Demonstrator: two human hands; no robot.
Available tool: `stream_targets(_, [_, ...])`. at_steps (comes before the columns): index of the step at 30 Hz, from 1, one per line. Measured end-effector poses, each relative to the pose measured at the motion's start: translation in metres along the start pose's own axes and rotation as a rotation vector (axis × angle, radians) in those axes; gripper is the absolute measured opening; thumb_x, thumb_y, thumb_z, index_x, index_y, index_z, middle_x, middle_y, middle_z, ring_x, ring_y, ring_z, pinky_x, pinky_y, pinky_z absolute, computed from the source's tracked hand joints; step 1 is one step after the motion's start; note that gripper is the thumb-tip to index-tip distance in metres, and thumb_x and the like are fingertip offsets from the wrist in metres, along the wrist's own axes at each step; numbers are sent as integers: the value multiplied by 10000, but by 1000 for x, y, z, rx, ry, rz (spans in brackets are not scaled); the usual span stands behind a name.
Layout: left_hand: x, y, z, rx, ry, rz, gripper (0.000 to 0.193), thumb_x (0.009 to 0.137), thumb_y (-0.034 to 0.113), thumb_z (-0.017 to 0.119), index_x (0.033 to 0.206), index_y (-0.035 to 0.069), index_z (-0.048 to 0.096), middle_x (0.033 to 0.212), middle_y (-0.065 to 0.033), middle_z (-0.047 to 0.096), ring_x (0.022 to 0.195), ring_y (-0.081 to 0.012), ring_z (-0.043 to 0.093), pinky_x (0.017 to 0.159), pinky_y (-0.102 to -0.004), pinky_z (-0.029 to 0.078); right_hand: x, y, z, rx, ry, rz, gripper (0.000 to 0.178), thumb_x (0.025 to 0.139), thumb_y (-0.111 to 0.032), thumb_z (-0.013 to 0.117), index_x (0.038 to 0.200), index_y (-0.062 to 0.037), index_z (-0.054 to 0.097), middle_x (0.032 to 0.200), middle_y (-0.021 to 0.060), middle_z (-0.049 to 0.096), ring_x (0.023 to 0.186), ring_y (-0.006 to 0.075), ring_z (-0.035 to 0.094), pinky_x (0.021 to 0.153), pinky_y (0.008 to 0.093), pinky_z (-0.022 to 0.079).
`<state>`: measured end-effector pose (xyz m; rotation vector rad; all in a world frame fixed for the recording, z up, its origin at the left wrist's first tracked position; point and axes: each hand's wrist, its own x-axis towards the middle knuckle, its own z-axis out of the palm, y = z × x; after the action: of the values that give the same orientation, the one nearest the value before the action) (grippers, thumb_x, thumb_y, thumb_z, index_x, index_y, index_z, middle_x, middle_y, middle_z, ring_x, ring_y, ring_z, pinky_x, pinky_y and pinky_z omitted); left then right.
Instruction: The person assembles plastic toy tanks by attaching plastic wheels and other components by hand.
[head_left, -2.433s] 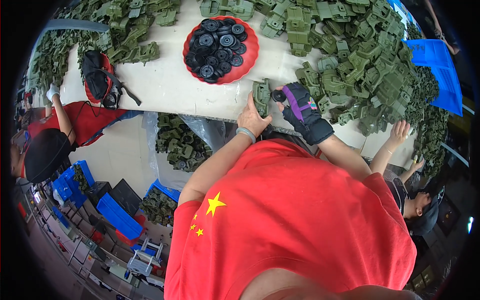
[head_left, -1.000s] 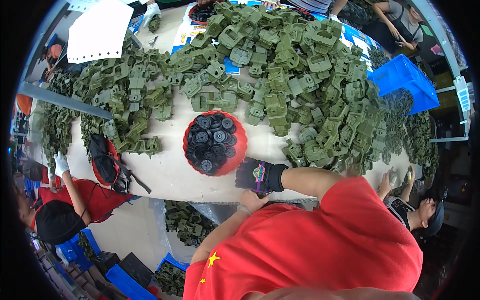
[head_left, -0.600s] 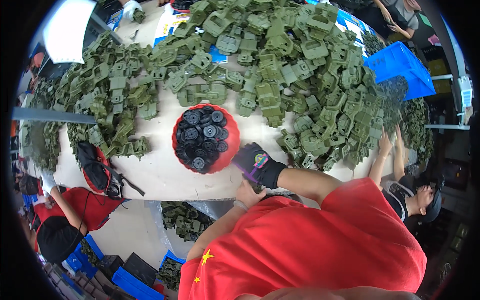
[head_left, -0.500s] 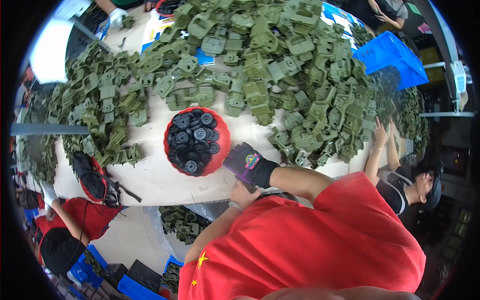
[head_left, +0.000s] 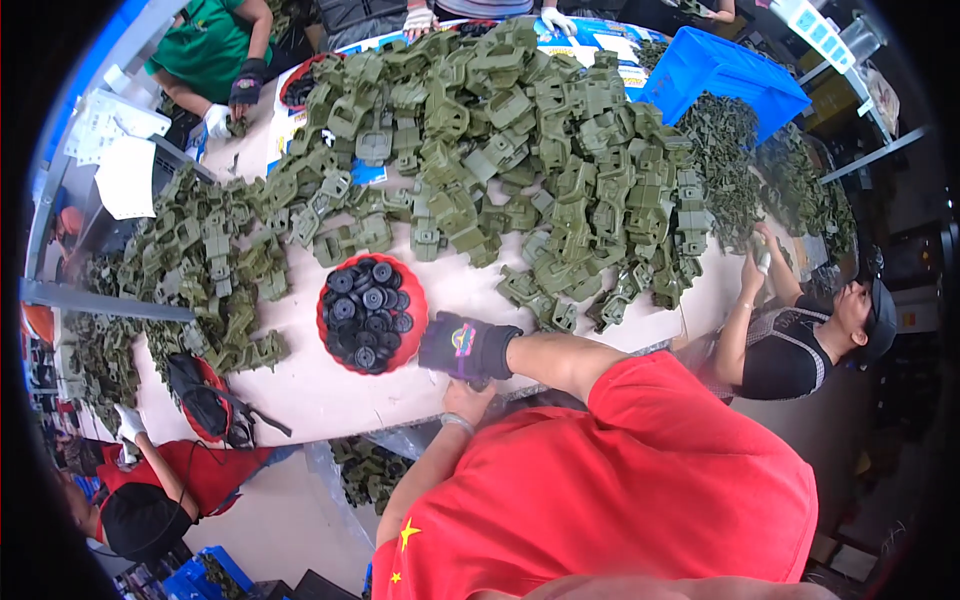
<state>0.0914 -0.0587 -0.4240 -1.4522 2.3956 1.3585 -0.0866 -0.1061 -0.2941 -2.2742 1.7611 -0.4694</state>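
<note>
My right hand (head_left: pixel 466 345), in a dark glove with a bright patch on its back, is at the near table edge, its fingers bent down and mostly hidden. Just below it is my bare left hand (head_left: pixel 468 398), with a band at the wrist and its fingers curled closed. A small dark bit shows between the two hands; its kind cannot be made out. To the left of my glove stands a red scalloped bowl (head_left: pixel 421 318) heaped with black toy wheels (head_left: pixel 368 310). Beyond the bowl lie large piles of olive-green plastic vehicle parts (head_left: pixel 450 125).
A blue crate (head_left: pixel 690 75) sits at the far right beside a mound of small dark-green pieces (head_left: pixel 722 150). A black bag (head_left: pixel 195 385) lies at the left edge. Co-workers (head_left: pixel 790 345) stand around the table. More green parts (head_left: pixel 365 470) are below its near edge.
The whole view has shifted, so more of the far side and a co-worker in green now show. My two hands stay close together at the table edge, beside the bowl.
</note>
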Motion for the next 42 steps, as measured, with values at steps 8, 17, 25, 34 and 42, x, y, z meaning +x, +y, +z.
stream_targets(8, [6,2,1,59,-13,-36,774,738,546,842,1199,-35,621,1123,-249,718,1036,-431,702,925,-499,550,11,17,20,-45,-31,76,356,677,-260,748,981,-78,720,994,166,685,976,346,634,885,444,498])
stream_targets(17, [7,-14,12,73,-86,-43,1067,731,483,822,1479,-74,304,1142,-283,696,1036,-449,698,913,-511,556,-49,30,50,-54,-164,187,304,692,-242,741,963,-104,747,948,186,720,926,368,684,841,471,525])
stream_targets(25, [5,-2,3,-45,22,60,1268,701,450,835,1604,-56,103,1129,-333,692,1025,-496,691,901,-526,566,-50,19,100,-6,-249,279,262,706,-225,735,947,-128,771,908,204,751,882,387,729,802,495,549])
stream_targets(34, [8,-2,-57,-1023,-575,-193,997,859,309,776,1639,52,210,1460,-169,558,1321,-300,577,1069,-445,505,-46,49,35,1165,59,689,355,1045,-318,642,1276,-49,639,1148,55,684,1038,161,620,895,347,513])
stream_targets(42, [14,-25,-72,-1471,-865,-377,820,907,407,746,1571,50,423,1382,-194,633,1263,-287,625,1087,-418,497,-94,67,55,1587,-238,1027,382,998,-329,707,1286,-84,652,1137,59,687,1011,167,665,824,315,538])
